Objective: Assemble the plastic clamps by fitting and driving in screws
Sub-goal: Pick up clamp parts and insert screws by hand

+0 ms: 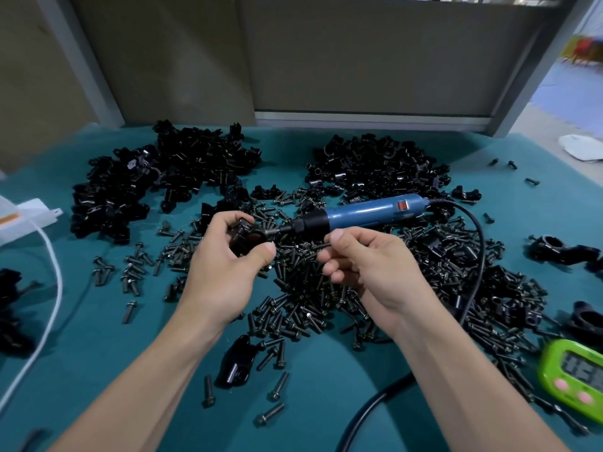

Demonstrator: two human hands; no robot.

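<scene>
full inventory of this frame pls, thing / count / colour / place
clamp parts: two big heaps, too many to count, black, far side of the table left and right of centre; a few loose ones at the left and right edges
single clamp piece: 1, black, near side between the forearms
screws: hundreds, dark, spread mid-table under the hands
electric screwdriver: 1, blue body, black tip and cord, lying on the screws beyond the right hand
timer: 1, green with pink buttons, near right edge
white cable: 1, left side
table: 1, teal cover
clamp: 1, black, in the left hand
left hand: fingers around the clamp
right hand: fingers pinched on a screw
</scene>
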